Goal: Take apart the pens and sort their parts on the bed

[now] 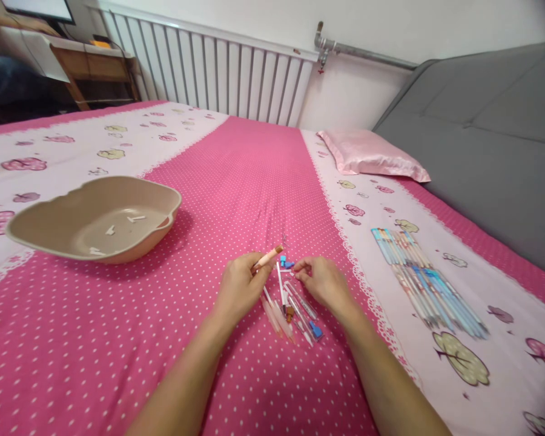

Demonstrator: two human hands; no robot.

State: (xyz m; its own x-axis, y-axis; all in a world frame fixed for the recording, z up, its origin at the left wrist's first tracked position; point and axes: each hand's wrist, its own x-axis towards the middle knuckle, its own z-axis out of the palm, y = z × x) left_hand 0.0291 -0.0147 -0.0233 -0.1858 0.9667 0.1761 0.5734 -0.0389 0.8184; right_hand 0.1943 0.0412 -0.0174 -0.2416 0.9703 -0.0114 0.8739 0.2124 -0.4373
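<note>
My left hand (244, 282) is closed around a cream pen (269, 257) with a brown end pointing up and to the right. Just across from it, my right hand (322, 280) has its thumb and fingers drawn together at small white bits; whether one is pinched there is too small to tell. Between and below the hands lies a loose pile of pen parts: a white refill (280, 284) with a dark tip, clear tubes (303, 300), pale pointed pieces (277, 316), a blue cap (316, 330) and smaller blue pieces (283, 261).
A beige basin (95, 206) with several white bits stands at left. Rows of pens (429, 281) lie at right on the pink bedspread (254, 181). Behind are a pink pillow (370, 152), grey headboard (485, 133) and white radiator (218, 66). Another person's arm (22, 24) shows at a desk.
</note>
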